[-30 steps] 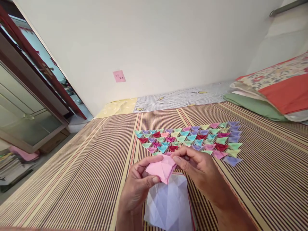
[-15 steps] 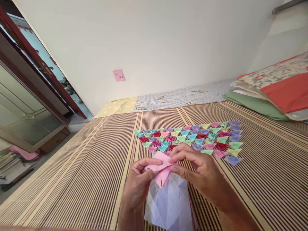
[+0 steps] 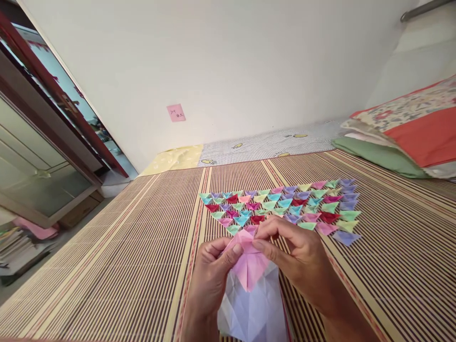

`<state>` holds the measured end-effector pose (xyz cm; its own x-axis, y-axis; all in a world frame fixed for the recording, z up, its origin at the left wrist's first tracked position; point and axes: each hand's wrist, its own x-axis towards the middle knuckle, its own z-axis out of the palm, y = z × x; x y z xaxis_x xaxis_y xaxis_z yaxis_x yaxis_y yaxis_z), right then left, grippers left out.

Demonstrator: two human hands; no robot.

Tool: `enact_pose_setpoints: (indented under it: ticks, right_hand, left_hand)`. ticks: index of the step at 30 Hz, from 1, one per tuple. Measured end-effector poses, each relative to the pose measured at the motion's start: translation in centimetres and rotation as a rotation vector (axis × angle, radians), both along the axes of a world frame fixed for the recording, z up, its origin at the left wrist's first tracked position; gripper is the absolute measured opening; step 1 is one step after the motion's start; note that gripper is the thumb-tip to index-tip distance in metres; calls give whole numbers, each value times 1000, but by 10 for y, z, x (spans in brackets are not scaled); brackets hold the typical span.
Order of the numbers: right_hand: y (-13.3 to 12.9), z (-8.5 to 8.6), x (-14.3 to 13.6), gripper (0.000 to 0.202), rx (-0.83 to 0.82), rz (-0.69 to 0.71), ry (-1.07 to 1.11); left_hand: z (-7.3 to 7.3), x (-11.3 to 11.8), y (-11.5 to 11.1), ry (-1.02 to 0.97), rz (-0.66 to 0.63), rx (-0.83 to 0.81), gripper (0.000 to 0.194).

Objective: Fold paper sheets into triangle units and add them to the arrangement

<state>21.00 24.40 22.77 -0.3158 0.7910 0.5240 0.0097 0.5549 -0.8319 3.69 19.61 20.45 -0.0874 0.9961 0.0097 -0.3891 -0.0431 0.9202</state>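
Note:
A pink sheet of origami paper [image 3: 250, 271], partly folded with creases down its middle, is held up between my two hands. My left hand [image 3: 213, 270] pinches its left edge, thumb on the near face. At the upper right edge, the thumb and fingertips of my right hand [image 3: 297, 251] grip the same paper. Beneath it lies a pale lavender creased sheet [image 3: 251, 311] on top of a stack of paper. Beyond my hands, several rows of small folded paper pieces [image 3: 284, 203] in many colours are laid out, the nearest partly hidden by my fingers.
A striped bamboo mat [image 3: 117, 266] covers the bed. Folded bedding [image 3: 420, 137] is piled at the far right. A pink note [image 3: 176, 113] is stuck on the white wall. To the left are a doorway and a glass-panelled cabinet [image 3: 39, 161].
The pink paper has been opened out and turned, so a wider pointed face shows instead of the narrow split flaps. My left thumb has moved up onto its front.

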Motion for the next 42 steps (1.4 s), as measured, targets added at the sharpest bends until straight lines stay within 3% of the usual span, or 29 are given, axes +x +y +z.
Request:
enact_pose_setpoints:
  ticks: [4, 10, 20, 28, 36, 42]
  right_hand:
    - [-1, 0, -2, 24, -53, -71, -37]
    - [-3, 1, -3, 25, -70, -92, -63]
    - [0, 0, 1, 15, -34, 20, -102]
    - [-2, 2, -1, 24, -74, 49, -85]
    - [-1, 0, -1, 22, -123, 93, -71]
    - [-2, -5, -4, 22, -102, 33, -56]
  left_hand:
    - [2, 5, -2, 32, 24, -14, 37]
    - [5, 11, -3, 61, 37, -48, 31]
    - [10, 11, -3, 185, -23, -1, 27]
    - [12, 12, -5, 235, -7, 8, 42]
    - [10, 7, -8, 329, -57, 67, 37]
    - [3, 8, -6, 380, 35, 75, 27]
